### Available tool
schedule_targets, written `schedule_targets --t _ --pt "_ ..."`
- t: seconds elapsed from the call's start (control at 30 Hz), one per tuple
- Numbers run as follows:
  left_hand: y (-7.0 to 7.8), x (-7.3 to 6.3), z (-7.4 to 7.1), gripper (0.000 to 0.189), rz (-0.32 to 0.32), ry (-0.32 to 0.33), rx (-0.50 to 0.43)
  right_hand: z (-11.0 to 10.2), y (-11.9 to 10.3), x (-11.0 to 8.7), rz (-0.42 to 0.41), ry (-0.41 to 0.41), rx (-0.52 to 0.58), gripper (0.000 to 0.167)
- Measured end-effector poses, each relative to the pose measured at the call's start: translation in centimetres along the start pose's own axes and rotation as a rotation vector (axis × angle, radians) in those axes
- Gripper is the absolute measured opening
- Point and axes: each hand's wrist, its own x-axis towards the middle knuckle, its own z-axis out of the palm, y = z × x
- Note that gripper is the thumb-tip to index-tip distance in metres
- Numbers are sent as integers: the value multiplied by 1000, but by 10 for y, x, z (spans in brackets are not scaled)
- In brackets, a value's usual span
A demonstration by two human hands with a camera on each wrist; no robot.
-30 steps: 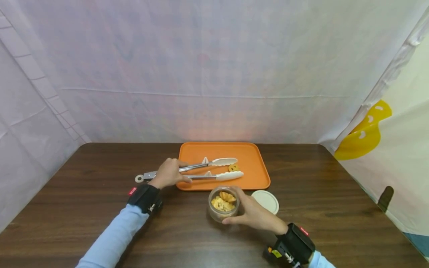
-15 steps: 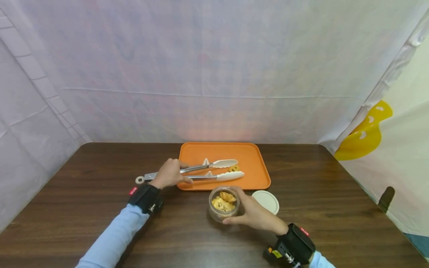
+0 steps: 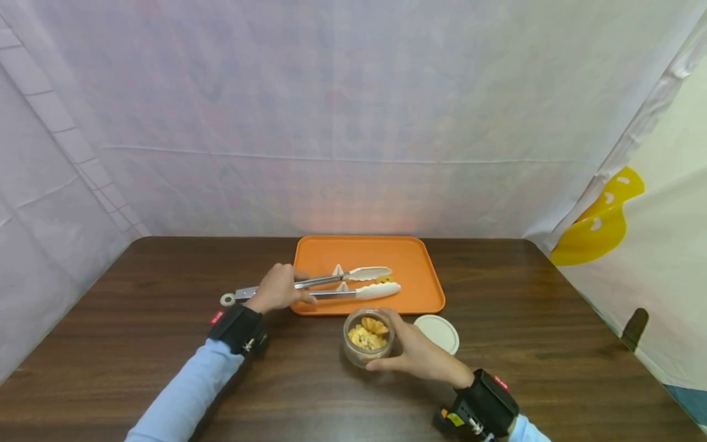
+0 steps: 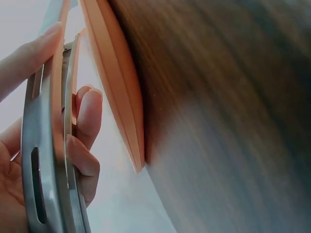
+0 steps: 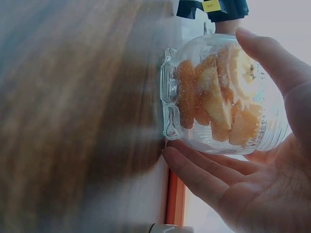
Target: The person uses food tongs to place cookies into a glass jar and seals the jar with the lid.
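Observation:
My left hand point(image 3: 278, 287) holds a pair of metal tongs point(image 3: 320, 281) with white scalloped tips, thumb on one arm and fingers curled round the other. The tips are spread apart over the orange tray point(image 3: 411, 252). Between them a small yellow-brown cookie point(image 3: 383, 279) shows, partly covered by the upper tip; contact is hard to tell. My right hand point(image 3: 417, 350) grips a glass jar point(image 3: 353, 356) standing upright on the table in front of the tray. Several golden cookies point(image 5: 214, 97) fill part of the jar, whose mouth is uncovered.
A round white lid point(image 3: 439, 333) lies on the dark wooden table point(image 3: 525, 307), right of the jar and close to my right hand. The tray sits against the table's far edge, where a pale cloth point(image 3: 353, 123) hangs behind it.
The upper arm of the tongs has come slightly closer to the lower one and now covers more of the cookie. My right hand and the jar stay in place.

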Motion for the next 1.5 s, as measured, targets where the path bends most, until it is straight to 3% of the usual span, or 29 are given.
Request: schedule_targets --t 0.13,0.33,0.9,1.17,1.3,1.5 --pt "-2 -3 -5 55 -18 -7 -36 0 0 0 7 0 -12 77" --pt "-7 -10 -19 53 29 18 -90 -1 1 0 11 -4 -17 79" --pt "-19 -39 -48 56 95 -6 -200 0 -1 0 5 1 -9 81" --pt "-22 -51 -58 56 96 -62 -295 0 -1 0 -13 11 -17 85" --pt "-21 -56 -61 52 129 -77 -300 1 -1 0 -6 8 -24 96" --pt "-16 -61 -70 50 169 -108 -313 -4 -4 -2 43 -2 -28 97"
